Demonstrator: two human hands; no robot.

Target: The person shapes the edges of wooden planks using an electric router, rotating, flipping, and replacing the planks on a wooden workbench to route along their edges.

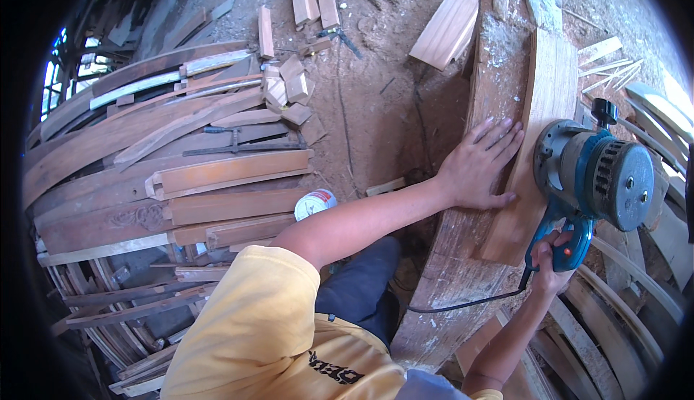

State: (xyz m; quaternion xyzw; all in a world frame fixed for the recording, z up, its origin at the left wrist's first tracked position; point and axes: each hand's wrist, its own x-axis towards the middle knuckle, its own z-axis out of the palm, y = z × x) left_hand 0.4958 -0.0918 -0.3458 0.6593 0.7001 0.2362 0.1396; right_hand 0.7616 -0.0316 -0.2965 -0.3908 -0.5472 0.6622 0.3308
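My right hand [552, 264] is wrapped round the looped handle of a teal and grey router [598, 168]. The router's round base is against the right-hand long side of a wooden board [547, 74], with its motor pointing to the right. My left hand [483, 163] lies with fingers stretched out against the board's left side, fingertips on the wood. That board rests lengthwise on a thick, worn timber bench [441, 281]. A black cord [470, 304] runs from the router handle across the bench. The router's bit is hidden.
Stacked planks [235, 172] fill the left side, with a bar clamp [242, 143] on them. A white tub [314, 203] stands by the stack. Small wood blocks [296, 82] and a loose board [447, 30] lie on the dusty floor. Curved timbers [614, 320] crowd the right.
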